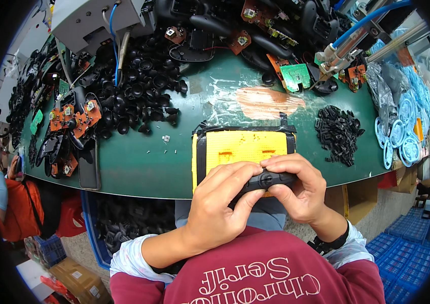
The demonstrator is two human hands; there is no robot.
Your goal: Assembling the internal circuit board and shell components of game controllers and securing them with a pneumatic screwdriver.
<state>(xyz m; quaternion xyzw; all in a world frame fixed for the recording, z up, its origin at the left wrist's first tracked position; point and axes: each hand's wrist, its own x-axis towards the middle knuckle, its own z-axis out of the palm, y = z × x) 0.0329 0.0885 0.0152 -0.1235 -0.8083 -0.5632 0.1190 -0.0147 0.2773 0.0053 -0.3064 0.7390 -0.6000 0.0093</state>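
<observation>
A black game controller (264, 181) is held between both hands over the near edge of the bench. My left hand (221, 202) is closed round its left side, thumb below and fingers along the top. On the other side my right hand (298, 188) grips it the same way, and the fingertips of both hands nearly meet at the middle of the top edge. The fingers cover much of the controller. Just beyond it lies a yellow textured pad (243, 144) with black tape along its edges and two small slots.
Black thumbstick caps (136, 93) are heaped at the left, beside orange circuit boards (75, 117) and a phone (89, 164). Small black parts (337, 134) form a pile at the right. Light blue rings (402, 126) stand beyond them. A blue bin (93, 223) sits below the bench edge.
</observation>
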